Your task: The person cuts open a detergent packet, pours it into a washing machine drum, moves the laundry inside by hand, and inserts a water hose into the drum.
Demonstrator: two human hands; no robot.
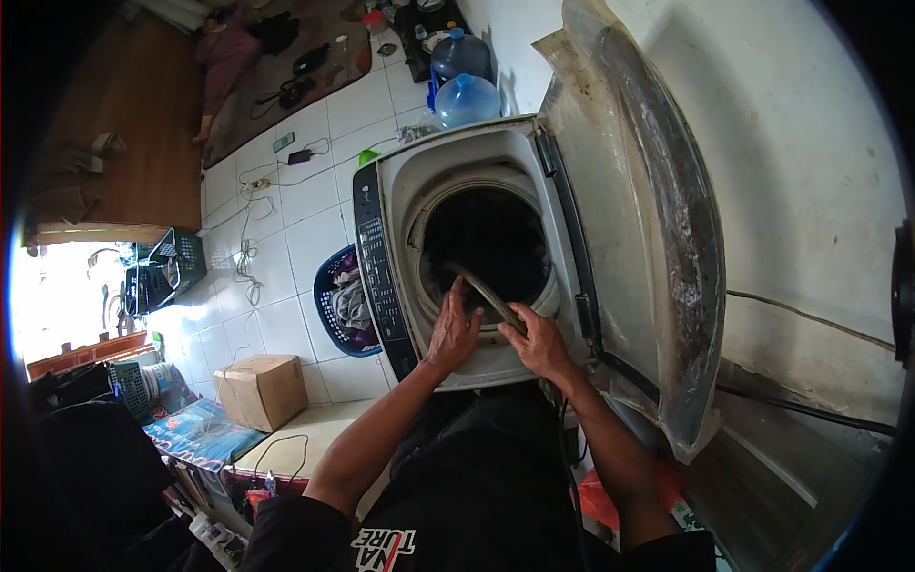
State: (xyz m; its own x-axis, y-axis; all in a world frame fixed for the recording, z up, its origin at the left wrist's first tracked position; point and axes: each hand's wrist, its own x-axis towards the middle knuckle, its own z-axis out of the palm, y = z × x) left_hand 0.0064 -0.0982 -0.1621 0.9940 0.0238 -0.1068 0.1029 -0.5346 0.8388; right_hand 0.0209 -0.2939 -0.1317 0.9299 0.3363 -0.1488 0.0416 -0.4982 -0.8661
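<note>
A top-loading washing machine stands in front of me with its lid raised on the right. Its round drum opening is dark inside, and the contents are hard to make out. A grey-brown hose reaches over the front rim into the drum. My right hand is closed around the hose near the rim. Just left of the hose, my left hand is held over the rim with its fingers apart, the fingertips close to the hose.
A blue laundry basket with clothes sits left of the machine. Two water bottles stand behind it. Cables and phones lie on the tiled floor. A cardboard box is at lower left. Another person is at the upper left.
</note>
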